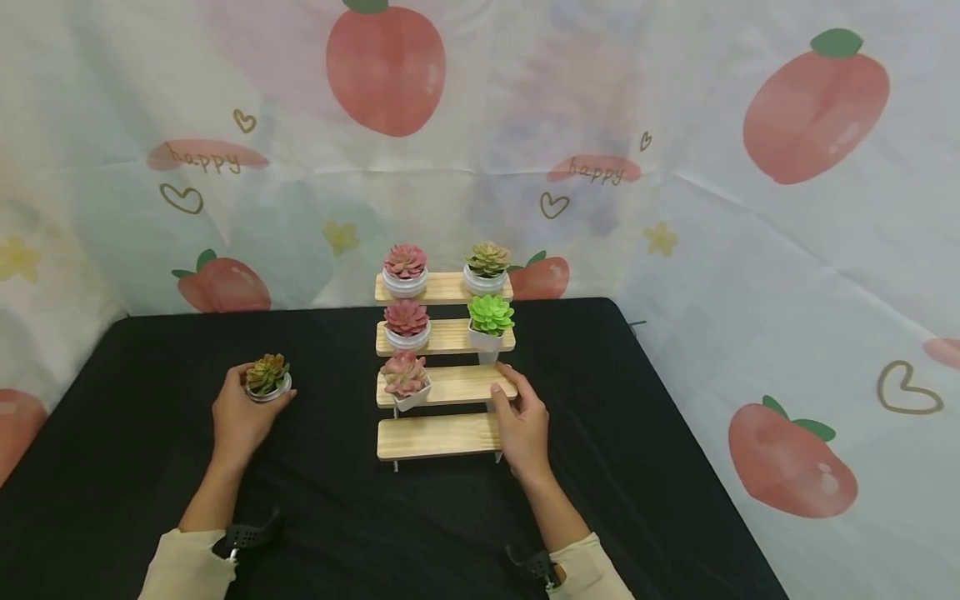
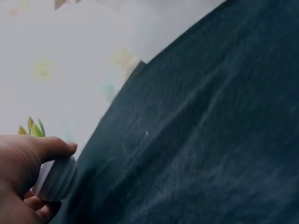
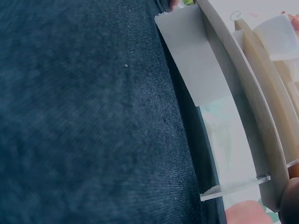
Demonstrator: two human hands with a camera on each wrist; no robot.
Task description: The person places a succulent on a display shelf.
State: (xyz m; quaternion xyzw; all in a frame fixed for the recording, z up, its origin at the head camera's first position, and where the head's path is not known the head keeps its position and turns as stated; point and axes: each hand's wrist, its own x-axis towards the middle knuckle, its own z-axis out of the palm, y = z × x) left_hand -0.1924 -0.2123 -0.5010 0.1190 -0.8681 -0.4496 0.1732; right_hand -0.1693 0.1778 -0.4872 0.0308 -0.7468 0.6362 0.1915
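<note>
On the left of the head view, my left hand (image 1: 242,421) grips a small potted succulent (image 1: 267,374) with orange-green leaves. Its ribbed white pot (image 2: 58,179) shows between thumb and fingers in the left wrist view. A four-tier wooden plant stand (image 1: 435,438) stands mid-table. My right hand (image 1: 527,429) holds the right end of its second tier from the front, thumb at the near side and fingers behind. At that tier's left end sits a tilted pink succulent (image 1: 404,375). From the right wrist, the stand's side edge (image 3: 254,102) appears close up.
On the tier above are a dark pink succulent (image 1: 406,319) and a bright green succulent (image 1: 491,316). The top tier bears a pink succulent (image 1: 405,262) and an olive-green succulent (image 1: 487,260). Black cloth (image 1: 322,500) covers the table; a fruit-print curtain (image 1: 480,100) hangs behind.
</note>
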